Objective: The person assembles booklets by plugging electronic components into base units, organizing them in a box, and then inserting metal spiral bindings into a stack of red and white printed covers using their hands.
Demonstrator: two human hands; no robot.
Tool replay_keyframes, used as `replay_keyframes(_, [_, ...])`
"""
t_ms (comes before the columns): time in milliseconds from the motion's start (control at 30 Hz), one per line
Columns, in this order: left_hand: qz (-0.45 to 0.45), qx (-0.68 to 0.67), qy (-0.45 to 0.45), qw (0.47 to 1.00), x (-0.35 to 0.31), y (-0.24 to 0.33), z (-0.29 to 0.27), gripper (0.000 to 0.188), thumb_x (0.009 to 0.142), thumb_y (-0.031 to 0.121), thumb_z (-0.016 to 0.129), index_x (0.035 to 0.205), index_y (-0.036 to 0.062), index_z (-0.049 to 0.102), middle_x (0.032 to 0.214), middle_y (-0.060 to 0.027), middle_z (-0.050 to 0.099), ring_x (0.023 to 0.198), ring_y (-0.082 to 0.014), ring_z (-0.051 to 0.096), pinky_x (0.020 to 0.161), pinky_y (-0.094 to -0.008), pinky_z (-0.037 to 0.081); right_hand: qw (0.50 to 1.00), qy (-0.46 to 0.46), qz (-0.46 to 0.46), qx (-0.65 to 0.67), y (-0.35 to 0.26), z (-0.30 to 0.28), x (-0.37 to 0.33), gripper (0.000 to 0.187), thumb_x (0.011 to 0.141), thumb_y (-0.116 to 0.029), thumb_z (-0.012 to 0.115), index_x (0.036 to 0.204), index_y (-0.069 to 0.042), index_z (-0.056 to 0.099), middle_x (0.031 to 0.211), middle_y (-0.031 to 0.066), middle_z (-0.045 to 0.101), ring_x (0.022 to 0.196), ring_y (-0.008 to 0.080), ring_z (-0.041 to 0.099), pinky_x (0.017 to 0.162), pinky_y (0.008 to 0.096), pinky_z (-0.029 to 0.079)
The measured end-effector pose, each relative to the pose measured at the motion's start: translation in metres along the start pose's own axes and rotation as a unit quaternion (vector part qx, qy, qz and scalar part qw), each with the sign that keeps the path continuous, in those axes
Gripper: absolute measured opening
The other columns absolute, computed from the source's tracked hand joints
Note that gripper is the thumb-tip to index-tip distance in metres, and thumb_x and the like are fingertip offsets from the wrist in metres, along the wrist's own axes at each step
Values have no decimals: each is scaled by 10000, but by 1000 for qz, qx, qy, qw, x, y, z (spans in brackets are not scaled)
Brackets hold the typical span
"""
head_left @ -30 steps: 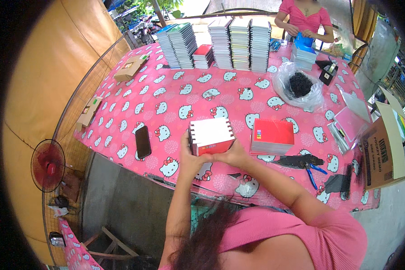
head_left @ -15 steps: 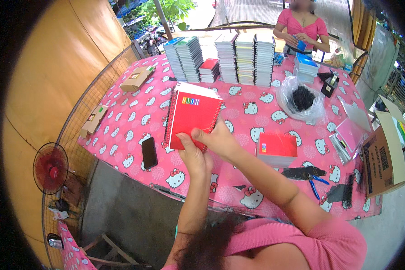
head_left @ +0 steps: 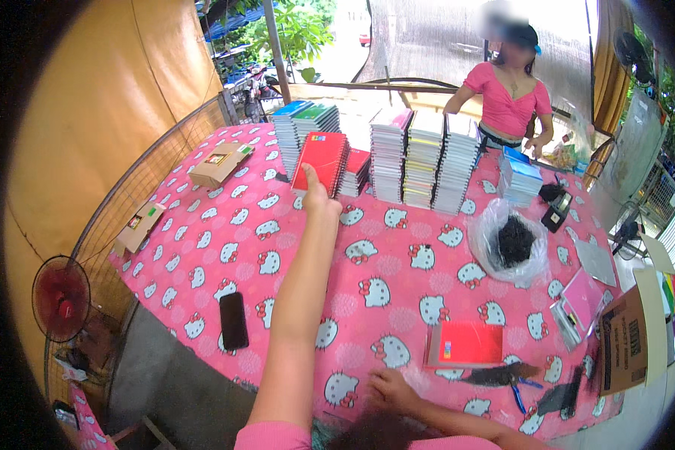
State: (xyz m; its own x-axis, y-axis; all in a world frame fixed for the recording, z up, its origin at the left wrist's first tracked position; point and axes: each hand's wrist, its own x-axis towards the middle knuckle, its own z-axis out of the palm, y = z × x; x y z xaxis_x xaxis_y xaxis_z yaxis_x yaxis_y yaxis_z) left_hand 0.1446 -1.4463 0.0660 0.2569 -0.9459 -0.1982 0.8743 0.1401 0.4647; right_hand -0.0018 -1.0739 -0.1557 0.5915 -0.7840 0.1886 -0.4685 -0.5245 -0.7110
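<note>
My left hand [head_left: 319, 196], arm stretched far across the table, grips a red spiral notebook [head_left: 324, 159] by its near edge, thumb on the cover. Whether more than one is in the grip cannot be told. The notebook is in front of blue and green notebook stacks [head_left: 307, 116] and beside a low pile of red notebooks [head_left: 357, 169]. Near the table's front edge, my right hand [head_left: 392, 391] has its fingers curled and nothing visible in them. To its right lies another pile of red notebooks [head_left: 469, 343].
Tall notebook stacks [head_left: 426, 161] stand at the back, with a blue-topped stack [head_left: 520, 176] to their right. A plastic bag of black coils [head_left: 511, 244], blue-handled pliers [head_left: 519, 394], a phone [head_left: 233, 320] and a carton [head_left: 624, 337] are around. A co-worker [head_left: 506, 101] stands across the table.
My left hand has carried the red notebook forward to the back stacks. My right hand has let go and drawn back to the near edge. The co-worker no longer holds a blue item up.
</note>
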Motion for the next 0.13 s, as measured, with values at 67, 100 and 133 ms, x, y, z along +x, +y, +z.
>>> replay_keyframes(67, [-72,13,68,995,51,-16,13,741,745,528,700,1188,-26,486,1150,-107,597,982,-266,604,866,-461,506,995,-1,33,91,12,8,2,270,744,-151,678,971,-38,587,1064,183,578,958,352,572,820,389,468])
replay_keyframes(100, [-85,30,94,991,73,-25,16,771,729,539,710,1194,-31,481,1160,-112,593,980,-275,605,856,-464,509,983,19,64,173,18,14,-1,270,790,-186,640,1006,-33,589,1033,182,594,927,342,591,785,386,476])
replay_keyframes(133, [-81,37,122,989,94,-33,19,800,713,550,720,1200,-35,477,1170,-116,589,978,-283,606,847,-467,511,978,20,39,202,21,15,-18,270,790,-186,640,1006,-33,589,1033,182,594,927,342,591,785,386,476])
